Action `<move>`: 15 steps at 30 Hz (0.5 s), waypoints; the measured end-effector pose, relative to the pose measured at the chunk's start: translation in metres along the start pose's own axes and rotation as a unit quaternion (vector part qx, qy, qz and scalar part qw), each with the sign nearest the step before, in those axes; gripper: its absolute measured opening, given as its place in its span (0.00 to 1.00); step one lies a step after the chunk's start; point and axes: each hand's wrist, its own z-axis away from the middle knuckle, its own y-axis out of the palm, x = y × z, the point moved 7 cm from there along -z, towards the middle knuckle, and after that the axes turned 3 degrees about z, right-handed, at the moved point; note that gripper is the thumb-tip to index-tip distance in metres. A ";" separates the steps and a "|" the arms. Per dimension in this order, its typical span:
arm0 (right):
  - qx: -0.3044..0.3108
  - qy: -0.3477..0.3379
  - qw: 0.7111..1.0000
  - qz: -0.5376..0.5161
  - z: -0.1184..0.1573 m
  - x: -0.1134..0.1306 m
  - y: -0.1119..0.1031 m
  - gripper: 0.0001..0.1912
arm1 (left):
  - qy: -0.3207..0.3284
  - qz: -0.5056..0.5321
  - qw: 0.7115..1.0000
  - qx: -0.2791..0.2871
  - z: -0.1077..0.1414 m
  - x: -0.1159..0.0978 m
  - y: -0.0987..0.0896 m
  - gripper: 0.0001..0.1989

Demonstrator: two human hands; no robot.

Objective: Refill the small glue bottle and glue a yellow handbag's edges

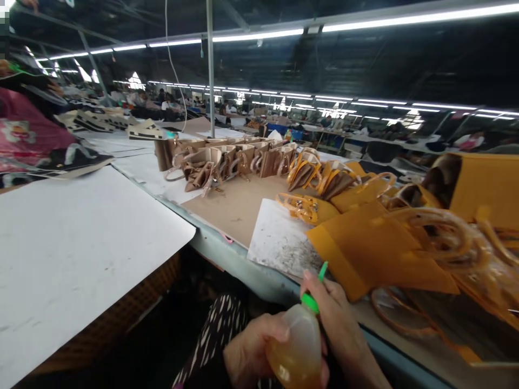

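A translucent squeeze bottle (pixel 298 337) with amber liquid inside stands tilted at the bottom of the head view. My left hand (pixel 257 346) is wrapped around its body. At the bottle's top is a green cap (pixel 310 303), and a thin green tip (pixel 323 271) shows above the fingers of my right hand (pixel 338 319). Those fingers are closed around the neck and tip, partly hiding them. Just beyond the hands lies a stained white sheet (pixel 279 237). A flat mustard-yellow bag piece (pixel 377 248) lies to the right of it.
Yellow bags with clear-wrapped handles (pixel 441 232) crowd the right side. Brown bags (pixel 239 156) stand in a row along the far part of the bench. A white-topped table (pixel 81 243) is on the left, with a gap before the bench edge. A person in pink (pixel 28 129) is at far left.
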 end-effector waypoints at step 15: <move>-0.069 -0.032 0.997 0.022 -0.009 0.012 -0.044 0.24 | -0.004 0.059 0.991 0.120 0.009 0.004 -0.002 0.43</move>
